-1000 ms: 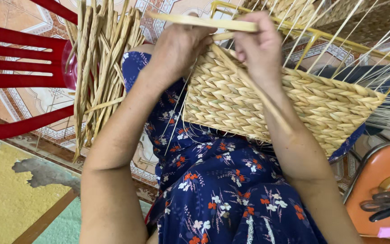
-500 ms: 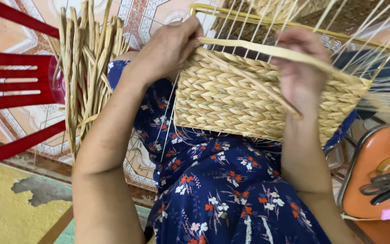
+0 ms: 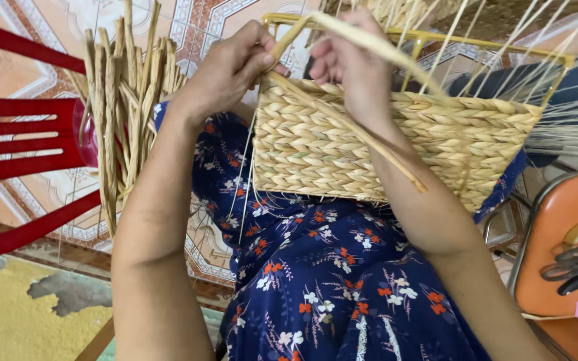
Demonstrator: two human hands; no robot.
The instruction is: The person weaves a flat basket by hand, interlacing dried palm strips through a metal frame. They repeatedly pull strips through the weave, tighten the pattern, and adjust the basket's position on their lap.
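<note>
A half-woven straw basket (image 3: 342,144) rests on my lap, built on a yellow wire frame (image 3: 490,43) with thin upright strands fanning out to the right. My left hand (image 3: 232,63) pinches the woven edge at the basket's top left corner. My right hand (image 3: 349,63) grips a long flat straw strand (image 3: 382,47) that runs up and across the frame. Another loose strand (image 3: 369,144) slants down over my right forearm.
A bundle of dried straw stalks (image 3: 125,107) stands at the left beside a red plastic chair (image 3: 28,140). An orange chair (image 3: 563,247) at the right holds black scissors (image 3: 576,267). Patterned floor tiles lie beneath, and a yellow mat (image 3: 15,321) at the lower left.
The right hand has moved left, back toward the left hand at the basket's top corner, drawing the straw strand across the frame. The left hand has kept its place on the corner.
</note>
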